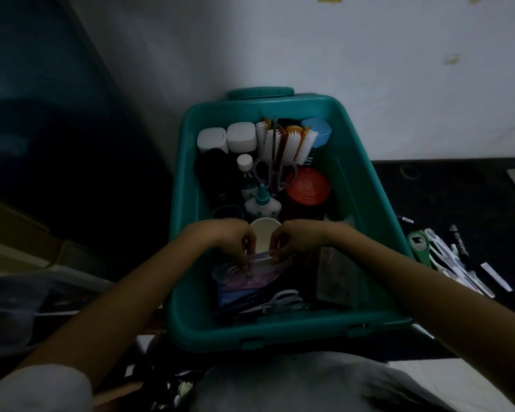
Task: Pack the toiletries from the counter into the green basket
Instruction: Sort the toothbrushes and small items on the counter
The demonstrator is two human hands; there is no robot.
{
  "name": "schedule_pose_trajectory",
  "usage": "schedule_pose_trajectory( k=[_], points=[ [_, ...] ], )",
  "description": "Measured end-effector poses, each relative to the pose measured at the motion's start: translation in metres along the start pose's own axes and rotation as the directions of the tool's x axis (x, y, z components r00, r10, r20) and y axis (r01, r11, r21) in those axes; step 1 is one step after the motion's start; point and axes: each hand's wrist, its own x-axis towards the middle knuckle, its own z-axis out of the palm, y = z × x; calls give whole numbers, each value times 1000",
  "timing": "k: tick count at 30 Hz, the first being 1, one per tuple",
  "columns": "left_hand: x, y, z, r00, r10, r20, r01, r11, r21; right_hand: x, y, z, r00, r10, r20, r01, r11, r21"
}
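Head view, dim light.

1. Green basket (188,203): stands toward the left end of the counter (458,197), far side to the wall.
2. Clear pouch (250,266): in the basket's near half, held at its top edge by the left hand (235,242) and right hand (295,240). Each grip is narrow, fingertips pinching the pouch's rim. I read this as either sealing it or settling it flat on the things beneath.
3. White cup (264,233): upright, just behind the hands.
4. Far half, stood on end, I judge to save room:
   - two white caps (226,138)
   - brushes (292,144), bristles up
   - purple scissors (275,173), handles up
   - orange lid (307,185)
   - small bottle (262,203) with a teal nozzle
5. Not yet packed, on the counter just right of the basket:
   - white scissors (440,251)
   - green tool (418,245)
   - thin dark sticks I cannot identify

By my judgement the packing is well along but unfinished.
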Motion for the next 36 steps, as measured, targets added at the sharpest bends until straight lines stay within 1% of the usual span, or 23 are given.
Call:
schedule_pose_trajectory(
  k=[5,7,10,14,19,22,26,28,31,36],
  points=[
    [1,-1,2,1000,6,20,-6,1000,-1,0,-1,0,1000,23,-8,-23,1000,-18],
    [1,0,2,1000,15,7,-15,1000,-10,0,1,-1,999,26,-19,-26,999,-35],
    [1,0,2,1000,25,-9,-25,998,-56,1,2,-1,999,39,4,-39,999,-37],
    [0,1,2,999,38,4,-38,998,-55,3,3,1,997,74,32,-72,994,-77],
    [-1,2,1,999,40,0,-40,999,-31,0,2,1,999,45,29,-40,985,-167],
    [-2,2,1,999,39,10,-38,998,-47,-5,0,-2,999,25,29,-19,985,-172],
    [-2,2,1,999,37,3,-36,998,-50,-12,0,-9,999,-5,-54,-5,983,-181],
    [-2,2,1,999,36,-4,-36,998,-46,-14,1,-11,996,21,-84,-39,975,-219],
    [-2,1,1,999,33,-7,-33,999,-41,-16,1,-12,993,65,-103,-88,966,-242],
    [-1,3,1,999,32,20,-32,999,-32,-15,-1,-10,990,67,-125,-100,956,-275]
  ],
)
